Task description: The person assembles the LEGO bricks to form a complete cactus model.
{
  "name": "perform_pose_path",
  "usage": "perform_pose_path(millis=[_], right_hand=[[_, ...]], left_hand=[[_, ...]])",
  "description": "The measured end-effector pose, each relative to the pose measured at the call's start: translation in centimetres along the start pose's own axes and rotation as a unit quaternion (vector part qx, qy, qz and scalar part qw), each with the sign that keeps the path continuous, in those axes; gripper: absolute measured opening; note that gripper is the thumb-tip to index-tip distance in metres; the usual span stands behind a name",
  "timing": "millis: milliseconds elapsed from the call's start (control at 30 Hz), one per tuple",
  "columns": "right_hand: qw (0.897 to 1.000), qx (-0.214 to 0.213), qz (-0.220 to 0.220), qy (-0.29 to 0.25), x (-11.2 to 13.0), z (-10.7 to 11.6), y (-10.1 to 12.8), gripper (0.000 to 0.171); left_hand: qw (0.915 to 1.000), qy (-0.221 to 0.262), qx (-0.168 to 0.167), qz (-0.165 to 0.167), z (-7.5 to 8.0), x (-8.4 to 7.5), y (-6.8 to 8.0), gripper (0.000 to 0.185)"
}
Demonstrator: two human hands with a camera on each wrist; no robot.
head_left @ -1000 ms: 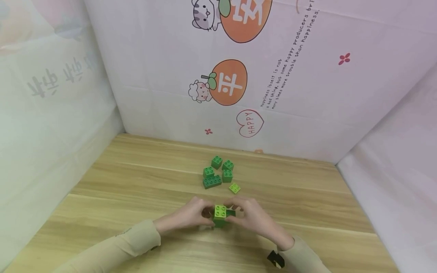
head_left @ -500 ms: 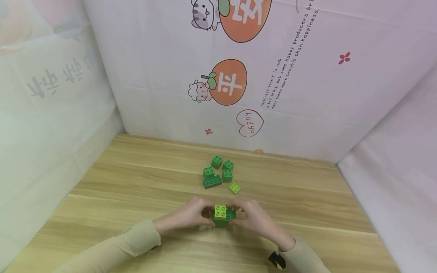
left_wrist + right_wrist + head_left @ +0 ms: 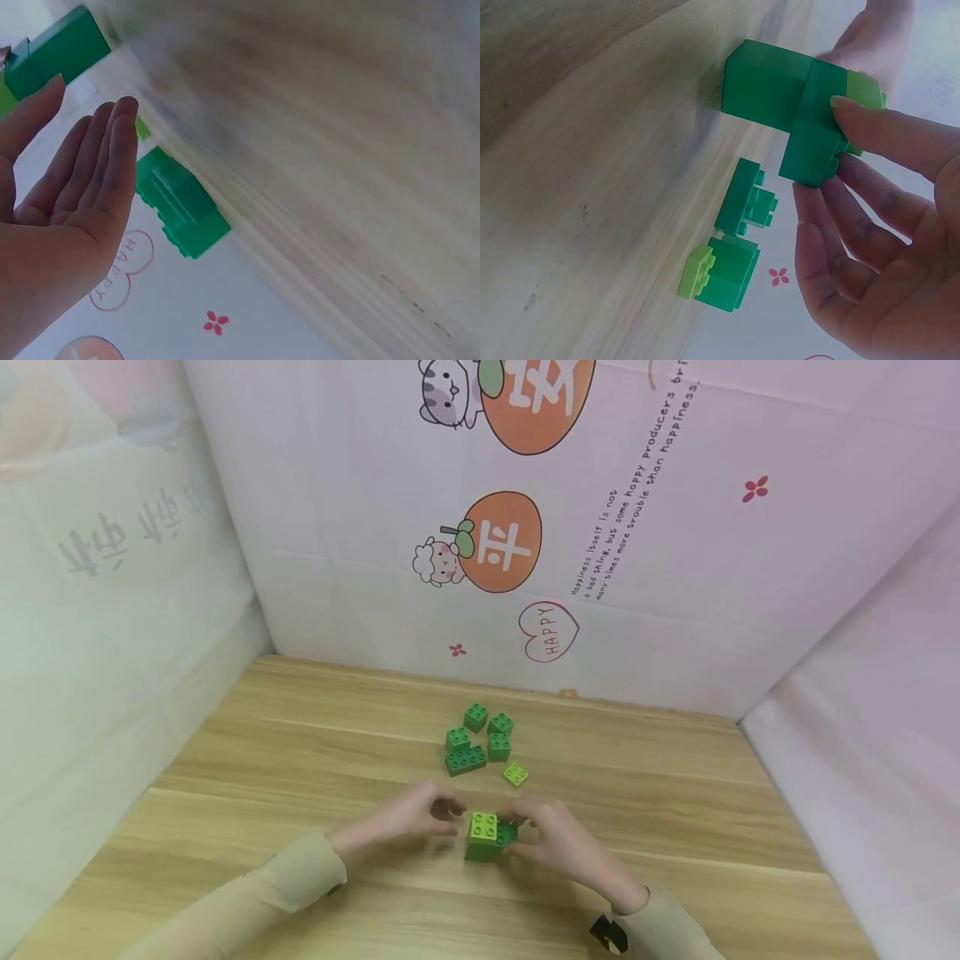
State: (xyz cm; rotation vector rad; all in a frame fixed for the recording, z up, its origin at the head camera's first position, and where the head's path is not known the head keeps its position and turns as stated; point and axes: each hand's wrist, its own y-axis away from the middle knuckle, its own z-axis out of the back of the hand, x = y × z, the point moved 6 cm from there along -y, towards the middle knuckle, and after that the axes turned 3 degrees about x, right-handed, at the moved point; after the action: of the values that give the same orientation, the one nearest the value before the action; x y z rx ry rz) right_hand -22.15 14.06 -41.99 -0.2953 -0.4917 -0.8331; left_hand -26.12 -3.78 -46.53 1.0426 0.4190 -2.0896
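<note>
A small stack of toy building bricks [image 3: 480, 852] stands in front of me on the table. Its lime brick [image 3: 484, 826] sits on top of a longer green brick [image 3: 814, 139], whose end juts out over one side of the green brick below [image 3: 765, 86]. My right hand [image 3: 558, 839] pinches the jutting end, the thumb on one face and fingertips at the opposite side in the right wrist view. My left hand [image 3: 420, 812] is just left of the stack, apart from it, thumb and fingers spread with nothing between them in the left wrist view.
Beyond the hands lie several loose green bricks, among them a longer dark green brick [image 3: 467, 761] and a square one [image 3: 499, 747]. A thin lime brick [image 3: 515, 774] lies nearest the stack. A printed cloth [image 3: 360, 568] rises behind the wooden table [image 3: 300, 735].
My left hand has let go of the stack and drawn back to the left. My right thumb has moved from the jutting brick's top to its near side; the loose bricks stay put.
</note>
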Motion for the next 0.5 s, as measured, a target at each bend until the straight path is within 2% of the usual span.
perform_pose_path(millis=[233,500], right_hand=[[1.000,-0.004,-0.002,0.006,-0.1,0.0,0.0,0.032],[1.000,-0.004,-0.008,0.009,-0.1,-0.2,0.0,0.031]], left_hand=[[0.9977,-0.015,-0.057,0.034,2.2,1.2,-0.7,0.034],[0.9874,-0.025,-0.143,0.064,4.1,2.6,-1.4,0.031]])
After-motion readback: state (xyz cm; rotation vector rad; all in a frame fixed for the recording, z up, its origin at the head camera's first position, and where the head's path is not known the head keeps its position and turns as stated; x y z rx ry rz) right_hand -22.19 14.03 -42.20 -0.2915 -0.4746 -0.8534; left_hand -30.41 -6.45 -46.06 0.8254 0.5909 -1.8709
